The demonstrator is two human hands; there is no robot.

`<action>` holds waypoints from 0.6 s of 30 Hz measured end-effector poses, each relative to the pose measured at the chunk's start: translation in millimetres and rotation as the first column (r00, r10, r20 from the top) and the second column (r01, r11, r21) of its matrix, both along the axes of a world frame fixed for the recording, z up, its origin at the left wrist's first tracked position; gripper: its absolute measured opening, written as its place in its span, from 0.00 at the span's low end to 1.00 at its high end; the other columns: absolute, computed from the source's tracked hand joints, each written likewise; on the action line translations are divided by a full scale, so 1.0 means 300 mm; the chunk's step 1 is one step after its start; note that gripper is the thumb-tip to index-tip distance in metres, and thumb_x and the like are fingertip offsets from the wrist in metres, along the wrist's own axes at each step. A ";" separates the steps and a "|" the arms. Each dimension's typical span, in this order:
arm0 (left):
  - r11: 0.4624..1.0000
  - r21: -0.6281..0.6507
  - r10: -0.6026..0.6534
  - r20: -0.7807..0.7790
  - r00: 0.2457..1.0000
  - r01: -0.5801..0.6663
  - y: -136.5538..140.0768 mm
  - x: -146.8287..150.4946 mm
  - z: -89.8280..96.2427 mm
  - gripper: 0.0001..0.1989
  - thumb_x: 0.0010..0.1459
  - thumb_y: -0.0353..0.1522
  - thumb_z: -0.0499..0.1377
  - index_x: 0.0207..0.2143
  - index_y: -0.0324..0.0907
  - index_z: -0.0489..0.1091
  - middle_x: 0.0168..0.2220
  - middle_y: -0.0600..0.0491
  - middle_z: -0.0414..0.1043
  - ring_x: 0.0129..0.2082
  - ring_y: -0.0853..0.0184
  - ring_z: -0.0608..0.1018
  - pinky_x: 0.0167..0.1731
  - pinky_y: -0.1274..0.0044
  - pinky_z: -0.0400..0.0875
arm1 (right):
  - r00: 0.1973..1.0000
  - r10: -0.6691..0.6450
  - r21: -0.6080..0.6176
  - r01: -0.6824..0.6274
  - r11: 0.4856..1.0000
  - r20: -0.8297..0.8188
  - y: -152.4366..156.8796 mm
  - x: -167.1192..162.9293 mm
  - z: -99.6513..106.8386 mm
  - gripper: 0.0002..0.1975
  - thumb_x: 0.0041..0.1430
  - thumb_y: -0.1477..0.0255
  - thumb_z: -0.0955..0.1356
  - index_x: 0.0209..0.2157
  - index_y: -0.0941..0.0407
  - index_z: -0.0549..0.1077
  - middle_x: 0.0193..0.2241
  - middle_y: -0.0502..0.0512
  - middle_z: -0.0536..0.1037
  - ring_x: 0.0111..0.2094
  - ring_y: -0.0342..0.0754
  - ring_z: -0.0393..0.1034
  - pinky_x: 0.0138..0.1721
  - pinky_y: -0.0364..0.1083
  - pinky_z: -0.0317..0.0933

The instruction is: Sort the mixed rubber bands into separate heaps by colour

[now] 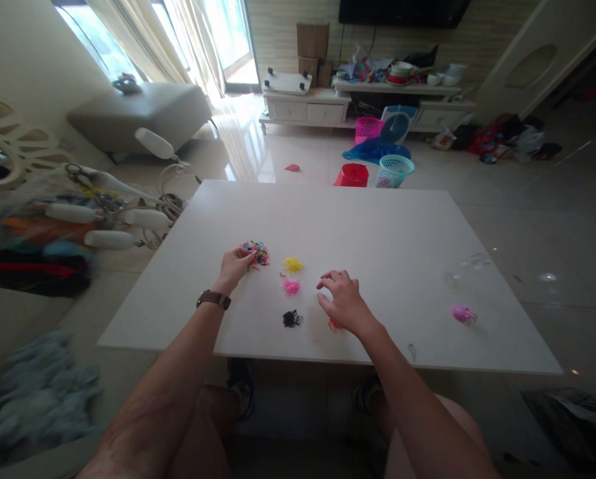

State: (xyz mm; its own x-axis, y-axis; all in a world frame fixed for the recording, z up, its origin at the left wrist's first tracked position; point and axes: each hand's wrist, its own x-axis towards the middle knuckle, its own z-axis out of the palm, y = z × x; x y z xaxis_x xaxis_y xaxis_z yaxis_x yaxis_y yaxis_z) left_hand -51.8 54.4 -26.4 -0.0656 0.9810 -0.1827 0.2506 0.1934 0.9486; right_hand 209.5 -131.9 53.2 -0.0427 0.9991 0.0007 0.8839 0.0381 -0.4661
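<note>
While the left hand [238,261] bends its fingers to the mixed-color pile [261,251] on the white table [368,226], hold unclear, the right hand [342,298], loosely curled, nothing gripped, is by the red pile [333,325]; yellow [293,265], pink [291,287], black [291,319] piles between. Beyond: tiled floor [447,174], teal basket [395,171], cabinet [324,113], curtains [198,46].

arms [178,372] extend forward, left hand [237,261] angled inward, right hand [341,296] loosely curled.

The glass door [228,33] is washed out white by daylight. A shine is thrown on the floor [248,146]. A soft shadow is cast on the table [368,226] by the right hand [342,296]. The far right is left dim, and the edges are stretched and blurred.
</note>
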 end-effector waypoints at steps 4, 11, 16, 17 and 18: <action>1.000 -0.006 0.023 0.055 0.998 -0.023 -0.009 0.003 0.029 0.17 0.41 0.37 0.71 0.28 0.37 0.70 0.28 0.46 0.78 0.28 0.65 0.79 0.29 0.76 0.73 | 1.000 0.006 -0.007 -0.006 1.000 -0.002 0.000 0.000 -0.001 0.08 0.62 0.70 0.66 0.40 0.53 0.76 0.49 0.58 0.74 0.52 0.55 0.62 0.48 0.53 0.53; 0.989 0.023 -0.147 -0.086 0.985 0.149 -0.010 0.008 0.033 0.15 0.45 0.37 0.67 0.34 0.37 0.77 0.29 0.48 0.79 0.29 0.65 0.79 0.31 0.76 0.72 | 1.000 0.003 -0.005 -0.003 1.000 -0.018 0.004 0.005 -0.003 0.08 0.62 0.70 0.65 0.40 0.53 0.76 0.48 0.58 0.75 0.52 0.54 0.63 0.49 0.53 0.53; 0.912 -0.080 -0.409 -0.269 0.872 0.403 -0.041 0.054 0.028 0.06 0.47 0.31 0.64 0.28 0.38 0.79 0.25 0.49 0.78 0.28 0.63 0.79 0.31 0.75 0.72 | 1.000 0.012 -0.018 -0.012 1.000 -0.007 0.005 0.006 -0.002 0.08 0.62 0.70 0.65 0.40 0.53 0.76 0.48 0.57 0.75 0.52 0.54 0.62 0.48 0.53 0.53; 0.892 -0.098 -0.449 -0.320 0.834 0.442 -0.052 0.064 0.028 0.06 0.47 0.30 0.63 0.27 0.38 0.79 0.25 0.49 0.78 0.28 0.63 0.79 0.31 0.75 0.72 | 1.000 0.014 -0.020 -0.014 1.000 -0.005 0.004 0.006 -0.002 0.08 0.62 0.70 0.65 0.40 0.53 0.76 0.48 0.57 0.75 0.52 0.54 0.62 0.48 0.53 0.53; 0.873 -0.108 -0.479 -0.373 0.794 0.476 -0.063 0.074 0.028 0.05 0.47 0.29 0.63 0.27 0.38 0.80 0.25 0.49 0.79 0.28 0.63 0.79 0.31 0.75 0.71 | 1.000 0.014 -0.021 -0.014 1.000 -0.005 0.004 0.007 -0.001 0.08 0.62 0.70 0.65 0.40 0.53 0.76 0.48 0.57 0.75 0.52 0.54 0.62 0.48 0.53 0.53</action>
